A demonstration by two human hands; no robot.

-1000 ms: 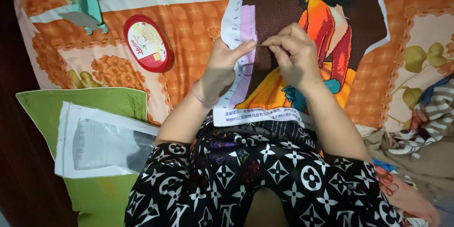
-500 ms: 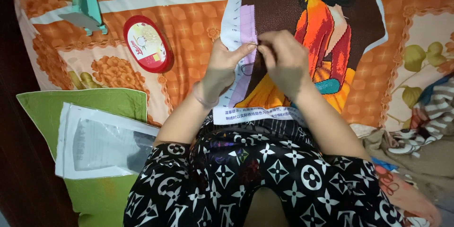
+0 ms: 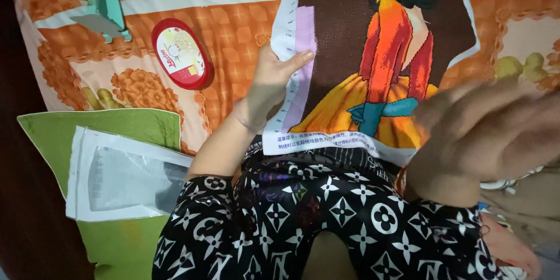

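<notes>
Cross-stitch canvas (image 3: 373, 64) — figure in an orange dress, spread over the lap and the bedspread (image 3: 233, 35). Left hand (image 3: 274, 79) pinches its left edge, thumb on top, apparently to keep the cloth taut. Right hand (image 3: 496, 134) — blurred, fingers spread, empty, off the canvas's right edge.

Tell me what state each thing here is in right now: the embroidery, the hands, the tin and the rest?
Cross-stitch canvas: spread flat over the lap, picture side up, largely stitched.
Left hand: gripping the canvas's left edge, thumb on top.
Right hand: off the canvas, raised, fingers spread, blurred.
Red oval tin: lid on, lying on the bedspread.
Teal holder: lying on the bedspread.
Clear plastic pouch: flat on the green pillow.
</notes>
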